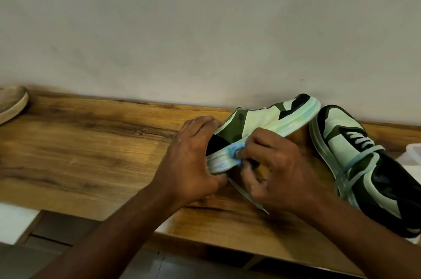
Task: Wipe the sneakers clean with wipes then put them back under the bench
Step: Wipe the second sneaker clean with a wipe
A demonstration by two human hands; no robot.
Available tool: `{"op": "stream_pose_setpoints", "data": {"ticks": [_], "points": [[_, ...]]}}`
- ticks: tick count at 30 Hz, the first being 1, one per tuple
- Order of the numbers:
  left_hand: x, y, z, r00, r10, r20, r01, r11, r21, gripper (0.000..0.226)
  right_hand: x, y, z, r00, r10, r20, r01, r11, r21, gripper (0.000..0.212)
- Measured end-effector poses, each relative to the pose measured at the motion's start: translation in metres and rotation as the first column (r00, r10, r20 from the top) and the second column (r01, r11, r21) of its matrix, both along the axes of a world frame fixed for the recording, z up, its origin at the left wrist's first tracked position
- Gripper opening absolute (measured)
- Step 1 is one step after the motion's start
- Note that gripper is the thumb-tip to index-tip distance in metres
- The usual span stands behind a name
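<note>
Left grip (192, 158) curled round heel of sneaker (262, 127), tilted on its side above table (91, 142). Right grip (273, 168) pinching blue wipe (234, 151) against sole. Second sneaker (364, 165) at 3 o'clock, lying on table. Tan shoe (11, 103) at 9 o'clock, well apart.

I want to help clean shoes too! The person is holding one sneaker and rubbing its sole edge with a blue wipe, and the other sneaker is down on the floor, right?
Not quite. The head view shows the other sneaker lying on the wooden bench, not the floor. The rest is right: the left hand holds one sneaker and the right hand rubs its sole edge with a blue wipe.
</note>
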State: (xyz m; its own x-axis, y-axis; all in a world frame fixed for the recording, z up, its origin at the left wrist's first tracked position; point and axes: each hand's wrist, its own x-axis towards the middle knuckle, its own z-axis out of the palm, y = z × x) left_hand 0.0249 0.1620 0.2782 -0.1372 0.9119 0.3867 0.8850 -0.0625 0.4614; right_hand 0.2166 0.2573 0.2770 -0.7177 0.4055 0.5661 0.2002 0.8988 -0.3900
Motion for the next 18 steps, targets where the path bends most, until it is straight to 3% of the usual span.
{"op": "stream_pose_setpoints", "data": {"ticks": [4,10,15,18], "points": [[0.003,0.000,-0.002,0.999,0.026,-0.018,-0.026,1.000,-0.002,0.099,-0.003,0.012,-0.004,0.980,-0.163,-0.116,0.158,0.986,-0.044,0.023],[-0.001,-0.001,-0.002,1.000,0.002,-0.023,-0.003,1.000,-0.008,0.097,-0.006,-0.008,-0.001,0.999,0.043,-0.028,-0.044,0.998,-0.043,0.020],[0.001,0.000,-0.002,0.999,0.032,-0.037,-0.033,0.999,-0.021,0.100,0.006,0.021,-0.003,0.981,-0.156,-0.115,0.154,0.988,-0.029,0.022],[0.002,0.000,-0.003,0.997,0.045,-0.068,-0.045,0.999,-0.001,0.099,-0.002,0.009,-0.006,0.983,-0.141,-0.117,0.139,0.990,-0.032,0.029]]}}
